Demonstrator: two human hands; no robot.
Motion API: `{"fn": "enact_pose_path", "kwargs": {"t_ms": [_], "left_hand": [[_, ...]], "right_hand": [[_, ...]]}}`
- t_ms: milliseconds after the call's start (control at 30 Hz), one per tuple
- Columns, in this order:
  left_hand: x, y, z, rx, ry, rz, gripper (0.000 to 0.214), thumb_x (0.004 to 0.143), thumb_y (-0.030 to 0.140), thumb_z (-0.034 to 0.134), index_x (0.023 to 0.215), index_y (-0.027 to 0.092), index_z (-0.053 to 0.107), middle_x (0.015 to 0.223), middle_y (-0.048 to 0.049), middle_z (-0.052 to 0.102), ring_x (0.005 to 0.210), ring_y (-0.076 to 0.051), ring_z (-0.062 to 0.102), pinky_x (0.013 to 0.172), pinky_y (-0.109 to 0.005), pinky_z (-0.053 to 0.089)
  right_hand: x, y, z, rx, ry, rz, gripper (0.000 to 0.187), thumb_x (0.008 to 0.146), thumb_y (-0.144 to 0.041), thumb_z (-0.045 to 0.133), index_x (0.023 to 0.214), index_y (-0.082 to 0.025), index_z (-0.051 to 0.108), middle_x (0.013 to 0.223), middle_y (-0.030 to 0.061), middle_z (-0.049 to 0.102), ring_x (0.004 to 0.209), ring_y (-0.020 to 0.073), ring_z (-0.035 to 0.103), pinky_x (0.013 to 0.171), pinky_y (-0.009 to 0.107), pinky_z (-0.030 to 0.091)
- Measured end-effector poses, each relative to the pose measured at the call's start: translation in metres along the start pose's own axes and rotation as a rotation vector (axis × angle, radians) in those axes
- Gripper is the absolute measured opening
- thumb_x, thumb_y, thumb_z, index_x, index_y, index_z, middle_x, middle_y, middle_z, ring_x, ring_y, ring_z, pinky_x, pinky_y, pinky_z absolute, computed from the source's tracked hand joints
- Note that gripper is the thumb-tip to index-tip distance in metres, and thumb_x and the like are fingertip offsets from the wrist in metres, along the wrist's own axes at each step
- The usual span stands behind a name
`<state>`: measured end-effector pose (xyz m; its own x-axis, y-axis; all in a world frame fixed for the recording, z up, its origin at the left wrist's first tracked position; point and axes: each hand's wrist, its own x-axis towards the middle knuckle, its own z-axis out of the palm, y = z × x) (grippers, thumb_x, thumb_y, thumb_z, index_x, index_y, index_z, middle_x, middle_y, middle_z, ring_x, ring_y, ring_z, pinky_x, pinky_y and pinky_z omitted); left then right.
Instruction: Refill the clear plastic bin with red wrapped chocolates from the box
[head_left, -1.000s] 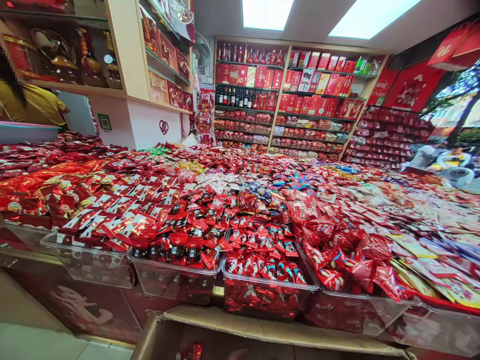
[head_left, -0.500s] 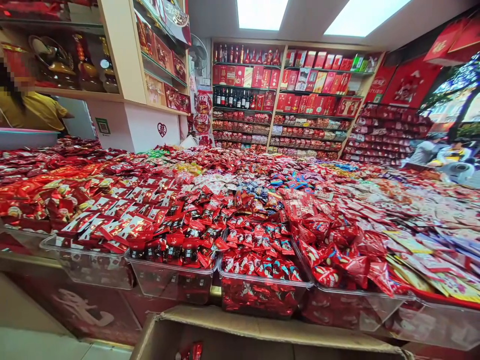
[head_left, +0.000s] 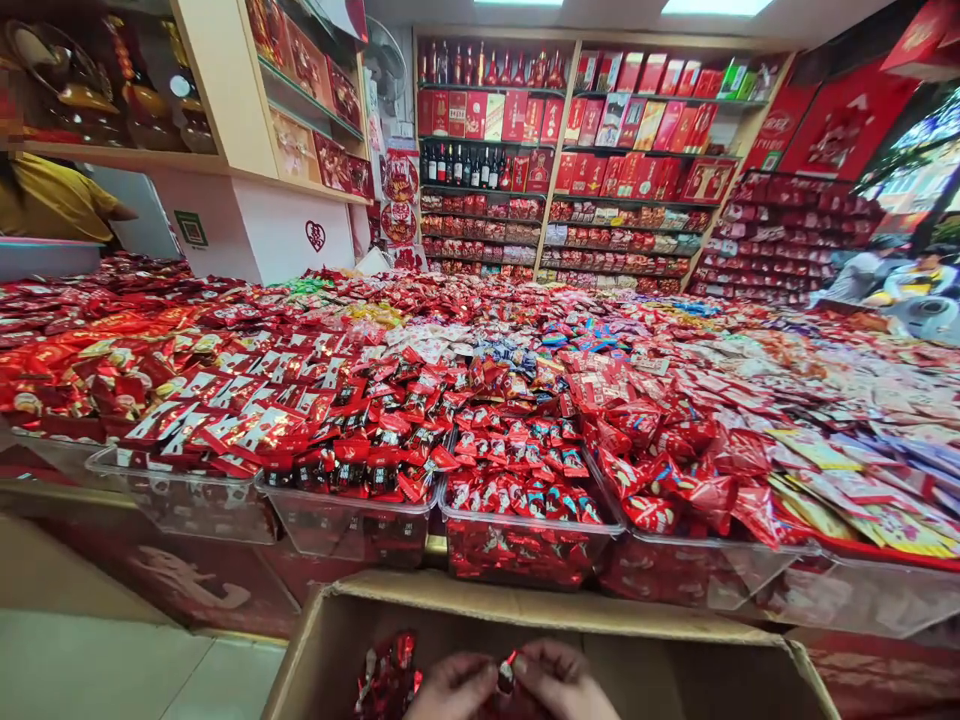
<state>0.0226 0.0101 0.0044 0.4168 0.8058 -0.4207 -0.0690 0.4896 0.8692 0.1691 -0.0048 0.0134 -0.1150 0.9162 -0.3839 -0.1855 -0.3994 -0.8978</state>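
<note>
Both my hands show at the bottom edge, inside an open cardboard box (head_left: pixel 480 605). My left hand (head_left: pixel 450 688) and my right hand (head_left: pixel 559 682) meet over a small red-wrapped candy (head_left: pixel 507 674), pinched between the fingertips of both. More red wrapped candies (head_left: pixel 386 675) lie in the box to the left of my left hand. Directly beyond the box stands a clear plastic bin (head_left: pixel 525 545) filled with red candies.
A wide display of clear bins heaped with red candy packets (head_left: pixel 337 420) spreads ahead. Shelves of red boxes and bottles (head_left: pixel 585 140) line the back wall. A person in a yellow shirt (head_left: pixel 52 200) stands far left; other people (head_left: pixel 885 275) are at the far right.
The view has tilted down. My hands, out of view before, now show inside the cardboard box, holding a candy between them.
</note>
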Motion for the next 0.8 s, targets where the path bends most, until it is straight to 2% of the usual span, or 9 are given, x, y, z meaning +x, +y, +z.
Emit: {"fn": "enact_pose_path", "kwargs": {"t_ms": [67, 133, 200, 300, 400, 500, 633, 700, 800], "left_hand": [[-0.003, 0.004, 0.004, -0.114, -0.010, -0.003, 0.038, 0.055, 0.050, 0.059, 0.064, 0.013, 0.059, 0.048, 0.0017, 0.058, 0.046, -0.009, 0.050, 0.048, -0.021, 0.037], [-0.006, 0.011, 0.007, -0.147, 0.019, -0.071, 0.039, 0.061, 0.052, 0.052, 0.061, 0.014, 0.057, 0.031, 0.0070, 0.044, 0.030, -0.005, 0.035, 0.039, -0.018, 0.029], [-0.009, 0.016, 0.009, -0.117, 0.045, -0.048, 0.036, 0.062, 0.048, 0.053, 0.060, 0.013, 0.056, 0.038, 0.0054, 0.050, 0.028, -0.002, 0.031, 0.036, -0.017, 0.023], [-0.012, 0.019, 0.010, -0.096, 0.069, -0.011, 0.036, 0.067, 0.045, 0.050, 0.082, 0.013, 0.055, 0.055, 0.0026, 0.059, 0.030, 0.000, 0.031, 0.035, -0.015, 0.020], [-0.013, 0.017, 0.012, -0.074, 0.048, 0.015, 0.040, 0.064, 0.040, 0.056, 0.096, 0.016, 0.051, 0.057, 0.0041, 0.059, 0.033, -0.001, 0.035, 0.037, -0.015, 0.026], [-0.013, 0.014, 0.011, -0.042, -0.010, 0.057, 0.033, 0.060, 0.034, 0.062, 0.089, 0.018, 0.058, 0.065, 0.0018, 0.063, 0.054, -0.008, 0.052, 0.056, -0.020, 0.040], [-0.012, 0.011, 0.004, 0.126, -0.016, 0.112, 0.029, 0.061, 0.033, 0.061, 0.086, 0.019, 0.060, 0.089, -0.0029, 0.063, 0.085, -0.018, 0.053, 0.078, -0.028, 0.038], [-0.010, 0.008, 0.002, 0.194, -0.021, 0.130, 0.030, 0.062, 0.034, 0.060, 0.088, 0.018, 0.059, 0.089, -0.0035, 0.062, 0.085, -0.018, 0.052, 0.078, -0.028, 0.038], [-0.007, 0.001, 0.000, 0.183, -0.023, 0.116, 0.031, 0.060, 0.036, 0.060, 0.085, 0.017, 0.058, 0.079, -0.0020, 0.062, 0.075, -0.015, 0.053, 0.070, -0.025, 0.040]], "right_hand": [[-0.005, -0.004, 0.001, 0.130, 0.037, 0.029, 0.034, 0.052, -0.046, 0.063, 0.059, -0.014, 0.054, 0.039, -0.0043, 0.049, 0.033, 0.0049, 0.038, 0.036, 0.017, 0.024], [-0.011, -0.009, -0.001, 0.228, 0.081, 0.043, 0.030, 0.054, -0.041, 0.064, 0.061, -0.015, 0.053, 0.041, -0.0056, 0.048, 0.035, 0.0044, 0.038, 0.036, 0.016, 0.024], [-0.014, -0.013, -0.004, 0.303, 0.140, 0.035, 0.026, 0.054, -0.036, 0.066, 0.064, -0.015, 0.054, 0.047, -0.0063, 0.049, 0.039, 0.0039, 0.040, 0.039, 0.016, 0.028], [-0.015, -0.014, -0.008, 0.305, 0.182, 0.022, 0.025, 0.052, -0.033, 0.068, 0.064, -0.015, 0.055, 0.053, -0.0062, 0.050, 0.042, 0.0036, 0.041, 0.041, 0.016, 0.030], [-0.015, -0.011, -0.007, 0.193, 0.119, 0.035, 0.025, 0.056, -0.037, 0.064, 0.063, -0.014, 0.055, 0.047, -0.0058, 0.049, 0.039, 0.0038, 0.038, 0.039, 0.016, 0.027], [-0.016, -0.008, -0.004, 0.043, 0.058, 0.030, 0.027, 0.059, -0.040, 0.060, 0.066, -0.014, 0.056, 0.046, -0.0044, 0.051, 0.038, 0.0054, 0.040, 0.040, 0.018, 0.029], [-0.017, -0.005, -0.004, -0.179, 0.024, -0.141, 0.024, 0.062, -0.034, 0.059, 0.077, -0.015, 0.056, 0.068, 0.0009, 0.059, 0.063, 0.0126, 0.052, 0.058, 0.021, 0.038], [-0.017, -0.005, -0.004, -0.307, 0.000, -0.182, 0.020, 0.065, -0.032, 0.055, 0.075, -0.015, 0.055, 0.068, 0.0015, 0.058, 0.065, 0.0133, 0.051, 0.059, 0.021, 0.038], [-0.017, -0.008, -0.004, -0.436, -0.030, -0.150, 0.017, 0.066, -0.031, 0.052, 0.067, -0.014, 0.052, 0.057, -0.0001, 0.054, 0.054, 0.0113, 0.048, 0.050, 0.020, 0.035]]}}
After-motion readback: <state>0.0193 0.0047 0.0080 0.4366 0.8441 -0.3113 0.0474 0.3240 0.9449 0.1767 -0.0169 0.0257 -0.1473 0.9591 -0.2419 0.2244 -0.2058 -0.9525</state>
